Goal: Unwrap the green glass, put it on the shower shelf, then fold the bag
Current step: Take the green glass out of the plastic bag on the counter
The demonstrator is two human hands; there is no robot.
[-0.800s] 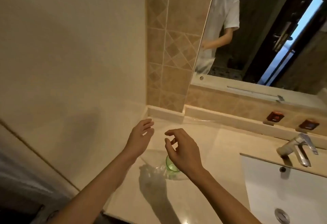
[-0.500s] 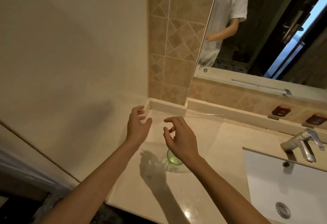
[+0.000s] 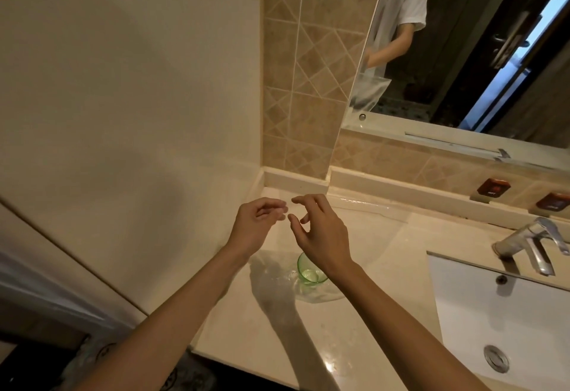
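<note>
Both hands, the left hand [image 3: 256,225] and the right hand [image 3: 320,236], pinch the clear bag [image 3: 364,236] with curled fingers to lift it off the green glass [image 3: 308,273], which stands near the worktop's [image 3: 385,313] left edge.

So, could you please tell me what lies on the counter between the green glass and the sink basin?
In the head view, only clear plastic bag over bare counter lies between green glass and sink basin.

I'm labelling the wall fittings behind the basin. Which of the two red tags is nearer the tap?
The right red tag, cut by the frame edge, sits almost directly above the tap. The left red tag sits farther toward the mirror's corner.
</note>
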